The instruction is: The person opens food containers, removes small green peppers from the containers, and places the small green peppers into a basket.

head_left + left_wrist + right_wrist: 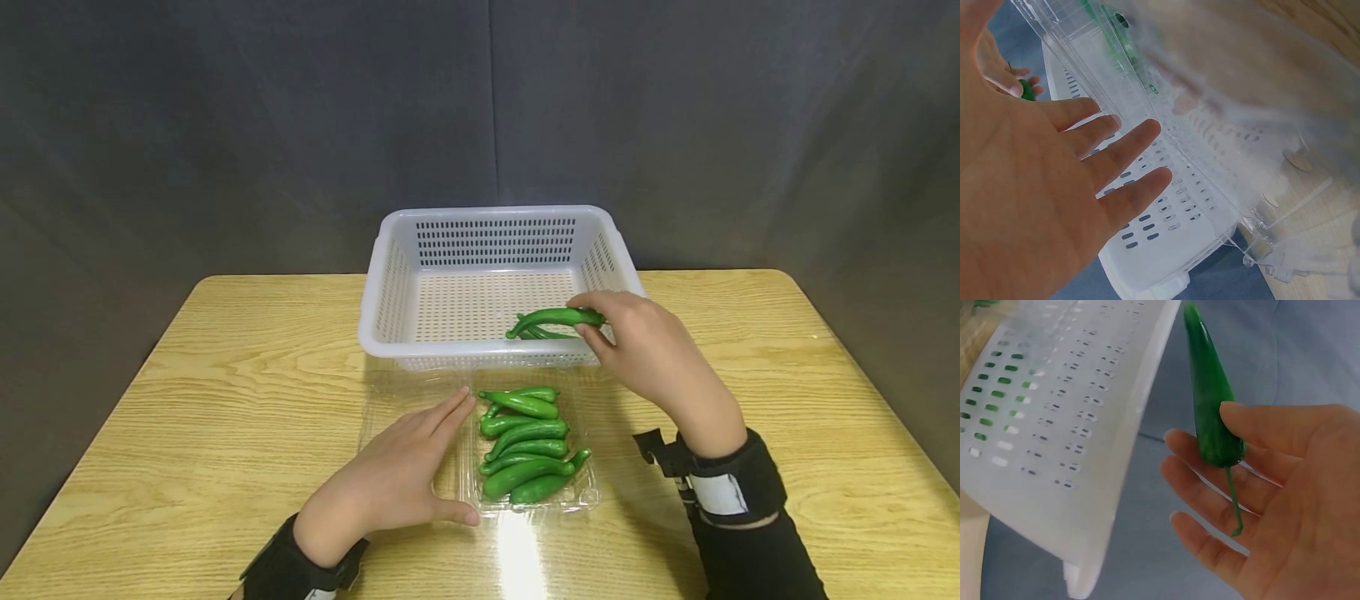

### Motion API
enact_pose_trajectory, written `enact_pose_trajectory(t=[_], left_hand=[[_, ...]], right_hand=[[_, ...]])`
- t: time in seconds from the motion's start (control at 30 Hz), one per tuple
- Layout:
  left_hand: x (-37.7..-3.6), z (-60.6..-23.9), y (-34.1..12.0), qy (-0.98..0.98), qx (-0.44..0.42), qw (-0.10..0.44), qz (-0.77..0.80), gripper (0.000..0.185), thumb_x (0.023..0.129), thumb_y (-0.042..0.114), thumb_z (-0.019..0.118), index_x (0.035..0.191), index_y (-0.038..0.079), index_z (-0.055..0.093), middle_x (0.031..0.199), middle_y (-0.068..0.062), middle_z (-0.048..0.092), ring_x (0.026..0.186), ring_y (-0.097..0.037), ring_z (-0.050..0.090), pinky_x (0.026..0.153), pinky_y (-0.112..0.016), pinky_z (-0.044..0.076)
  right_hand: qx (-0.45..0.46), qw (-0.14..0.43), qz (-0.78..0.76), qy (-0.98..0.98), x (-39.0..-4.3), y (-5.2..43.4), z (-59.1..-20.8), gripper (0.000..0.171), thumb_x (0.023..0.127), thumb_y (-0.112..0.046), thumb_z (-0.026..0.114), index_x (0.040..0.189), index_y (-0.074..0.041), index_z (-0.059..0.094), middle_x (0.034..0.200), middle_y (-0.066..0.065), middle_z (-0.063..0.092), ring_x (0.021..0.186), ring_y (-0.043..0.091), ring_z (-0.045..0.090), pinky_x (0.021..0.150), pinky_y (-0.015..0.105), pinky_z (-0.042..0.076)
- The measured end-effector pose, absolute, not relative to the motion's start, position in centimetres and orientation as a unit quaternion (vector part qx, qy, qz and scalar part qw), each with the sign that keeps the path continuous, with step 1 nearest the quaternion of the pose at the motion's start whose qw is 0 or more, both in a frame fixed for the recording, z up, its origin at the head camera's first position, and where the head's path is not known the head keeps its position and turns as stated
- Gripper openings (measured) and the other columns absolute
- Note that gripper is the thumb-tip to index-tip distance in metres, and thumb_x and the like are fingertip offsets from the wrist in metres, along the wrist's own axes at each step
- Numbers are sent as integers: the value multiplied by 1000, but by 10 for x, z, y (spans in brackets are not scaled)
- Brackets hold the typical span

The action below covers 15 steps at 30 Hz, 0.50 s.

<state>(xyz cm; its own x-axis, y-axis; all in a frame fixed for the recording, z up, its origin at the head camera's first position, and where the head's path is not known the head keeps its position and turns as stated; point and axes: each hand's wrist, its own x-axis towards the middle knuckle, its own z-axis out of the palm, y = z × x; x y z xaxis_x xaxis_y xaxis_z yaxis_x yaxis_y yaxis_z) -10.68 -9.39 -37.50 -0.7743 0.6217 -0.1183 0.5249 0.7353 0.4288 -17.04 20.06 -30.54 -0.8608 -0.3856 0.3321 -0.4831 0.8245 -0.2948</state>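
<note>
Above the front right of a white perforated basket (442, 349), my right hand (660, 354) pinches a green pepper (558, 317) between thumb and fingers. In the right wrist view the pepper (1210, 394) points its tip upward, its thin stem hanging by the palm. More green peppers (551, 335) lie in the basket below, partly hidden by its rim. My left hand (401, 479), fingers straight and thumb spread, hovers at the middle of an opened clear plastic clamshell (588, 497); whether it touches cannot be told. Several green peppers (525, 477) fill its right half.
The basket stands directly behind the clamshell on a wood-grain table (225, 400). A dark grey curtain (300, 150) hangs behind the table. Black straps (738, 479) circle both wrists.
</note>
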Motion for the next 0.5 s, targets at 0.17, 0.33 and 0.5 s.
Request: enact_pose_trajectory(t=[0.17, 0.33, 0.5], left_hand=[[-107, -375, -94, 923, 310, 129, 188, 121, 72, 66, 75, 160, 10, 13, 166, -8, 10, 147, -29, 22, 118, -51, 20], [-107, -374, -94, 922, 311, 129, 189, 121, 72, 66, 76, 160, 9, 13, 166, -8, 10, 147, -30, 22, 118, -51, 20], [-107, -375, -94, 923, 313, 125, 187, 121, 72, 66, 75, 160, 9, 14, 165, -8, 11, 147, -29, 22, 118, -51, 21]], right_hand=[[224, 132, 194, -946, -176, 204, -311, 25, 92, -7, 69, 116, -2, 68, 112, 14, 68, 99, 31, 64, 85, 51, 52], [229, 142, 192, -944, -182, 207, -318, 24, 92, -5, 68, 116, 0, 69, 109, 13, 65, 92, 29, 62, 81, 49, 52], [233, 145, 188, -943, -187, 209, -324, 25, 91, -1, 69, 115, 2, 70, 106, 14, 66, 89, 29, 62, 78, 47, 53]])
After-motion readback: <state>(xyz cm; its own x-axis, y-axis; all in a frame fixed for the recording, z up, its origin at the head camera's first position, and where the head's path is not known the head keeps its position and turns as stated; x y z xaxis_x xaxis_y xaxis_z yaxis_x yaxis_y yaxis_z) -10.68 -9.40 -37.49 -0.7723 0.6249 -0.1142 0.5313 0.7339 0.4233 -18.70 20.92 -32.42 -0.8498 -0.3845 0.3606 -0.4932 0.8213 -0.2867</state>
